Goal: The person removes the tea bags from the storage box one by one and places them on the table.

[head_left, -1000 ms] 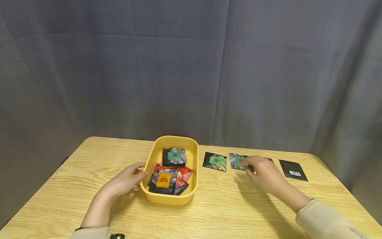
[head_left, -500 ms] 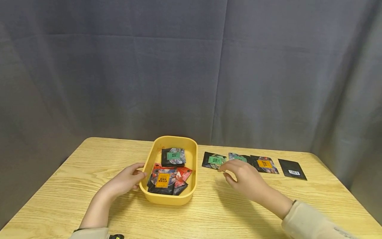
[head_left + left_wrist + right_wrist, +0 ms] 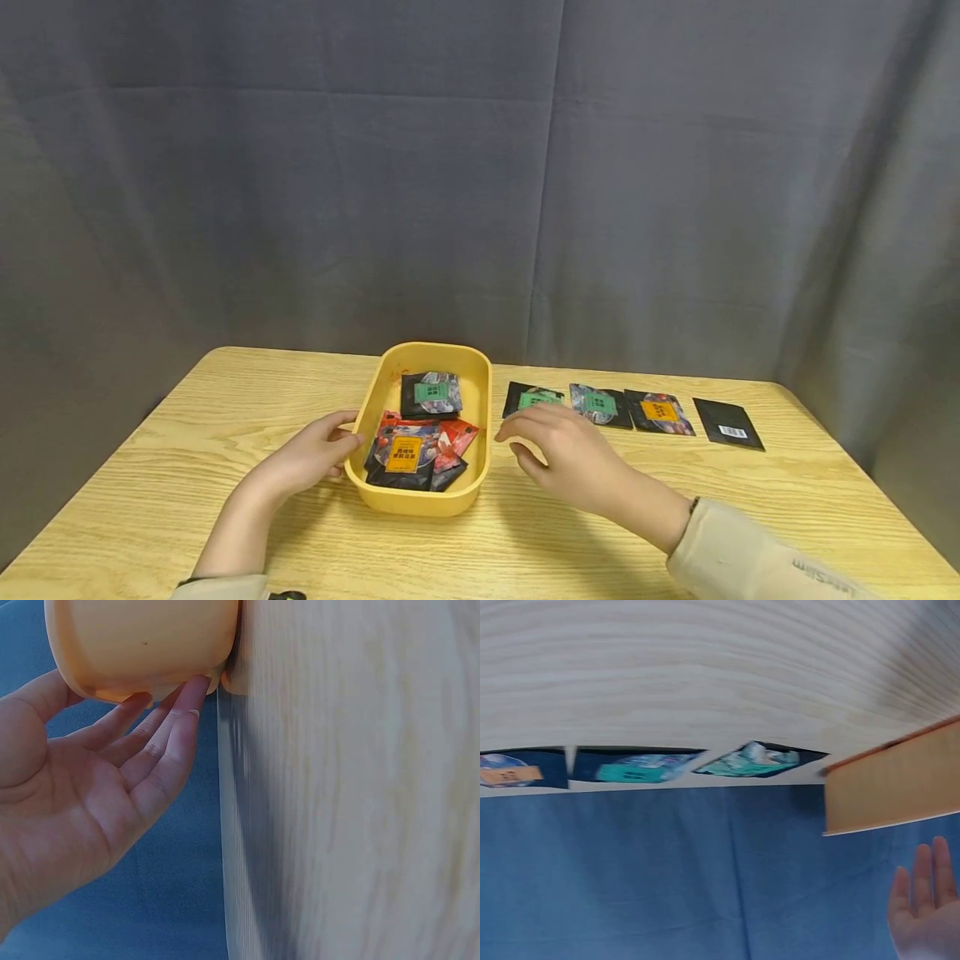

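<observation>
My left hand [image 3: 313,452] holds the left side of a yellow plastic bin [image 3: 420,502], thumb at the rim and fingers against the outer wall, as the left wrist view shows. Inside the bin, a black tea sachet with a green label [image 3: 431,392] lies at the back. Nearer the front, a tea sachet with an orange label [image 3: 403,454] lies over red ones [image 3: 455,435]. My right hand [image 3: 573,454] hovers just right of the bin, fingers relaxed, nothing visible in them. It partly covers a green-labelled sachet [image 3: 531,398] on the table.
To the right lie another green-labelled sachet [image 3: 600,403], an orange-labelled one [image 3: 660,412] and a black one [image 3: 729,423] showing its barcode. They rest on a wood-grain table [image 3: 525,558]. A grey curtain [image 3: 435,183] hangs behind the table's back edge.
My right hand has moved left, from over the middle sachets to beside the bin, uncovering the orange-labelled sachet. My left hand has stayed at the bin.
</observation>
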A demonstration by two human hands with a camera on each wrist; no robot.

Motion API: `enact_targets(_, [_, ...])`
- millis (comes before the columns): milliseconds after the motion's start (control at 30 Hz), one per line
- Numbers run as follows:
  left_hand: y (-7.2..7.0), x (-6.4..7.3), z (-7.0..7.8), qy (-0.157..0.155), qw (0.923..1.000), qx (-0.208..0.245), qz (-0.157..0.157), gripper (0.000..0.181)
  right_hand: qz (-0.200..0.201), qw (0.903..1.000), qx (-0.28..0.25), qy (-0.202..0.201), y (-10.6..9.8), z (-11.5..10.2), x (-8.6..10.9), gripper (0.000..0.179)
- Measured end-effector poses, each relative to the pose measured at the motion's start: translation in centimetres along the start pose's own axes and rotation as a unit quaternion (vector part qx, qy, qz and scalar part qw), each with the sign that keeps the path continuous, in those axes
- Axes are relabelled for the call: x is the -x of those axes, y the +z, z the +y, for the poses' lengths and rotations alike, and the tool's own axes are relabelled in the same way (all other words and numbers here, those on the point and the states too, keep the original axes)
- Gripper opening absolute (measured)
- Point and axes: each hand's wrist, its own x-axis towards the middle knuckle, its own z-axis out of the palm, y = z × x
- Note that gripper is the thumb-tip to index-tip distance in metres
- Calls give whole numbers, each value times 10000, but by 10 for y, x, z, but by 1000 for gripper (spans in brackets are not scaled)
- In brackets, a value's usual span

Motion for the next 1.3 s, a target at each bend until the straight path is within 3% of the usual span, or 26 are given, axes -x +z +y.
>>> enact_targets(467, [0,0,0,13,10000,10,-30,54,-287,9994,-73,-159,22,-19,-44,15])
enact_targets(800, [-1,-1,-2,28,10000,31,-55,54,-657,9968,223,-407,46,-26,-63,17])
enact_targets(1067, [0,-1,-2,51,9999,43,-78,54,-1252,9920,152,76,54,-32,-78,27])
enact_targets(1300, [-1,-1,-3,84,9999,72,-123,53,-1803,9808,511,543,64,-38,-92,43])
